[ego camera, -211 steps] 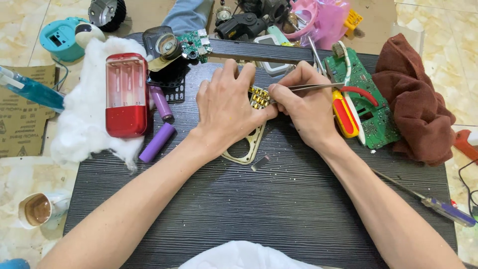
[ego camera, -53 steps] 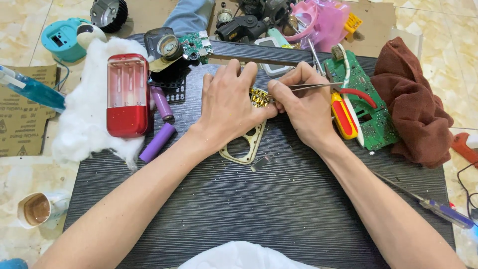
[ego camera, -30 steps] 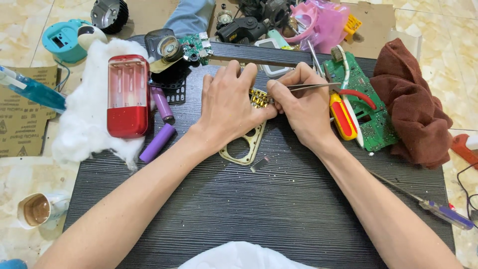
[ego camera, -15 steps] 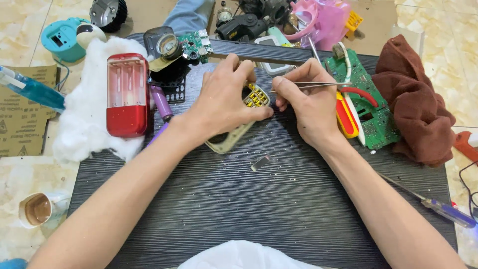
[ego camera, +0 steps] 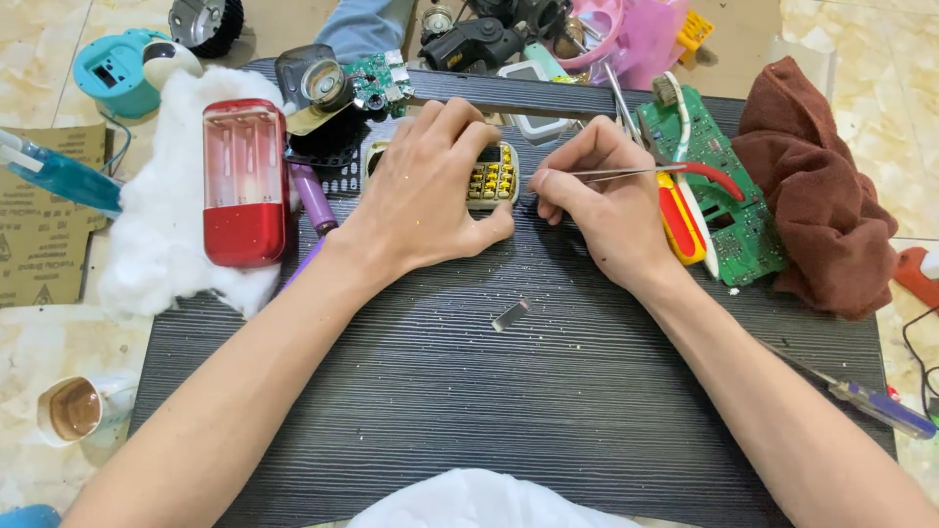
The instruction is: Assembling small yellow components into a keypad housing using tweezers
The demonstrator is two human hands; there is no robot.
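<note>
Left hand (ego camera: pixel 430 200) clamps small board (ego camera: pixel 492 176) flat on dark tabletop (ego camera: pixel 548 391). Right hand (ego camera: pixel 606 210) just right of board, pinching tweezers (ego camera: pixel 611 173) — tips at board's right edge. Work looks mid-way; loose metal clip (ego camera: pixel 510 315) lies below board, unplaced.

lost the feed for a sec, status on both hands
Left hand pressing down the yellow-keyed board. Right hand pinching tweezers beside it. Small metal strip loose on tabletop.

Board (ego camera: pixel 548 411): left hand (ego camera: pixel 430 196) on keypad device (ego camera: pixel 494 176), rear centre; right hand (ego camera: pixel 606 210) just right of it, holding tweezers (ego camera: pixel 611 172). Metal strip (ego camera: pixel 510 315) in front of both hands. Circuit board (ego camera: pixel 729 191) right of the right hand; cloth (ego camera: pixel 817 196) beyond it. Battery case (ego camera: pixel 245 181) on wadding (ego camera: pixel 161 235), left.
</note>
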